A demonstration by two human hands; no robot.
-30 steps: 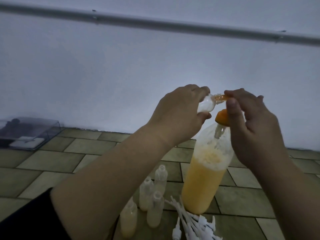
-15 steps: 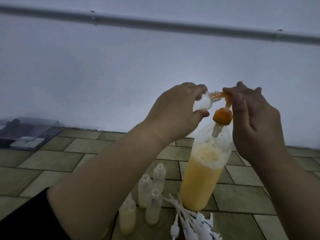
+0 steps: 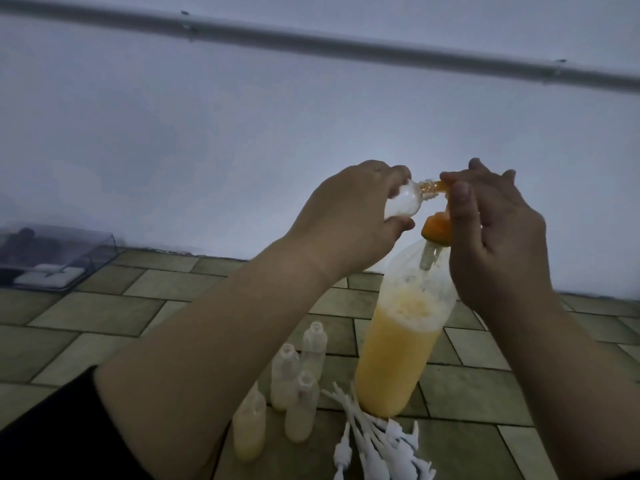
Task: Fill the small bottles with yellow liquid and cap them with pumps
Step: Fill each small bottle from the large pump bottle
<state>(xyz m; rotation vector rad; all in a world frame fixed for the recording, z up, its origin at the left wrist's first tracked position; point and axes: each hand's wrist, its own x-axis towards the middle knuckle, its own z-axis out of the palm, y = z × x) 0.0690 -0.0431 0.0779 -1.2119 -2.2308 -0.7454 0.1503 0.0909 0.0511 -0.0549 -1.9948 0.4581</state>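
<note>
My left hand (image 3: 349, 216) grips a small clear bottle (image 3: 162, 204), tipped sideways with its neck against an orange nozzle. My right hand (image 3: 495, 237) holds the orange pump head (image 3: 437, 230) on top of the large bottle of yellow liquid (image 3: 398, 344), which stands on the tiled floor. The nozzle tip sits in the small bottle's mouth. Below my left forearm stand several small bottles (image 3: 298, 375); the nearest one (image 3: 248, 434) holds yellow liquid. A heap of white pumps (image 3: 377, 441) lies at the big bottle's foot.
A clear plastic box (image 3: 52, 254) with dark and white items sits on the floor at far left by the wall. A grey pipe (image 3: 311, 39) runs along the white wall. Tiled floor (image 3: 104, 317) spreads on both sides.
The pump head has gone down, up and down again under my right hand. Both hands and the small bottle have otherwise kept their place at the nozzle.
</note>
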